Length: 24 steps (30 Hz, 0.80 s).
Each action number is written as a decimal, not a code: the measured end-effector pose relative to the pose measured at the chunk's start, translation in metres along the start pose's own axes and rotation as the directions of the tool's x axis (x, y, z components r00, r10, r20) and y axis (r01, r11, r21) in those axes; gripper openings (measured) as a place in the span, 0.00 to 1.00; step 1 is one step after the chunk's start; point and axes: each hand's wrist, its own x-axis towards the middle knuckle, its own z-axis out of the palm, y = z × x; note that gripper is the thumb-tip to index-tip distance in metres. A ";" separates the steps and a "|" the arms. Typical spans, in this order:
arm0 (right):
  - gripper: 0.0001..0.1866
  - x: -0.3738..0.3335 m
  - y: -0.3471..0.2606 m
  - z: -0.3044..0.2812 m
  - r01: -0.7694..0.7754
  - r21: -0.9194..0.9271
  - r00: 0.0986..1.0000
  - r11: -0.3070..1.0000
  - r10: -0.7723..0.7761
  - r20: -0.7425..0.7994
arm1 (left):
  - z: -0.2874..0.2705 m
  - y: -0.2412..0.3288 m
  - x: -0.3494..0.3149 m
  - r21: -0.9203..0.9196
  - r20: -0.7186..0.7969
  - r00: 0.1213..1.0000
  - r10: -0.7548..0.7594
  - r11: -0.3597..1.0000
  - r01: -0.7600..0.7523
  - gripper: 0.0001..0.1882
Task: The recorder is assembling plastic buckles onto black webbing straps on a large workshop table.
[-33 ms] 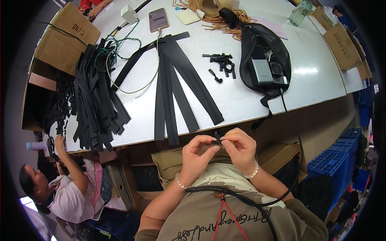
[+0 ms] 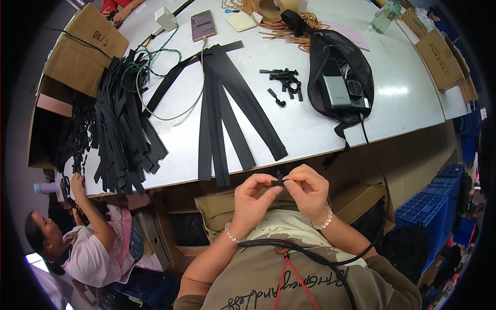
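Just in front of the table's near edge, my left hand point(image 2: 253, 200) and my right hand point(image 2: 310, 194) meet at their fingertips. Between them they pinch a small black part point(image 2: 279, 175), its narrow tip pointing up; the fingers cover most of it, and its exact kind cannot be made out. Both hands are closed, thumb against forefinger. Beyond them on the table lies a little heap of small black pieces with rings and short tabs point(image 2: 287, 80), with one piece point(image 2: 277, 98) apart from it. Long black strips point(image 2: 213, 119) fan out toward the near edge, left of my hands.
A thick bundle of black strips point(image 2: 121, 124) lies at left beside a cardboard box point(image 2: 85, 44). A phone point(image 2: 203, 26) with a cable lies farther back. At right is a black mesh bag point(image 2: 341, 51) holding a grey power bank point(image 2: 336, 91). A co-worker point(image 2: 88, 243) sits at left.
The small black part has turned slightly between my fingertips. My hands and everything on the table stay in place.
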 end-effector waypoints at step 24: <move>0.08 -0.007 -0.010 0.009 -0.480 0.617 0.843 0.623 0.522 0.129 | 0.005 0.000 -0.008 0.224 -0.044 0.984 0.171 0.962 -0.157 0.06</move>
